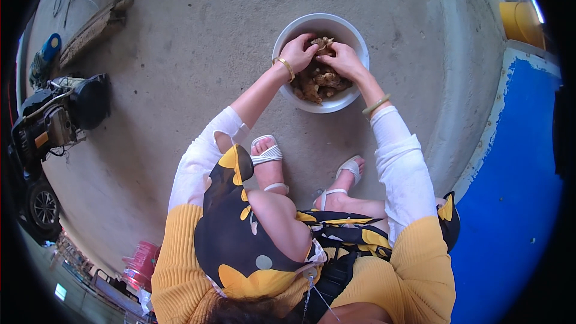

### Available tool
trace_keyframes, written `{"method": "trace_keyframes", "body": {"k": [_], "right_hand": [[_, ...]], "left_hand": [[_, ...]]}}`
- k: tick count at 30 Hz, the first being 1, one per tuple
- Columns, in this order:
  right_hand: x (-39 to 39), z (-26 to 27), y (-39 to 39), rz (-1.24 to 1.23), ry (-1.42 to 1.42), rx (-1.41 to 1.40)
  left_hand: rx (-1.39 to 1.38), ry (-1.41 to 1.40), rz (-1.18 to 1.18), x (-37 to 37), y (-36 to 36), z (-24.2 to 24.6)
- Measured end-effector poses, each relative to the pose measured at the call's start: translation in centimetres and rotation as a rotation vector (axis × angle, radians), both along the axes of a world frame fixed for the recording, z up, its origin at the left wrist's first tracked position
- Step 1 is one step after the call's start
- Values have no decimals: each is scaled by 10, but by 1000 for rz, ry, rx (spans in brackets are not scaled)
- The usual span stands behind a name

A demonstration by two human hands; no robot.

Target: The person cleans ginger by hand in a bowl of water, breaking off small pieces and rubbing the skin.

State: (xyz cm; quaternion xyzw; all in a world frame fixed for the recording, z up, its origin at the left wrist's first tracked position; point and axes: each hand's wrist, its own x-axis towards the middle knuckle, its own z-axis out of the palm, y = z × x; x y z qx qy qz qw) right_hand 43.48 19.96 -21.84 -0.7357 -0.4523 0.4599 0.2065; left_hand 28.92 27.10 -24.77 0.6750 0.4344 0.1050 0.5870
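Note:
A white round tub stands on the concrete floor in front of my feet. Several brown, knobbly roots that look like ginger lie in it. Both my hands reach inside the tub's rim. My left hand, with a gold bangle at the wrist, holds one side of a lighter brown root piece near the far wall. On the other side, the fingers of my right hand grip the same piece; a pale green bangle circles that forearm. My fingers partly cover the piece.
A blue panel with a worn white edge runs along the right, below a yellow bucket. On the left sit an engine-like machine, a rough wooden beam and a black wheel. Red spools stand lower left.

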Motion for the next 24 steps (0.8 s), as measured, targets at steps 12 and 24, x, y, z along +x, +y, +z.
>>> {"method": "trace_keyframes", "body": {"k": [12, 24], "right_hand": [[-1, 17, -33, -501, 709, 101], [-36, 23, -28, -386, 282, 418]], "left_hand": [[-355, -448, 247, 5, -16, 19], [-121, -253, 185, 1, 2, 16]]}}
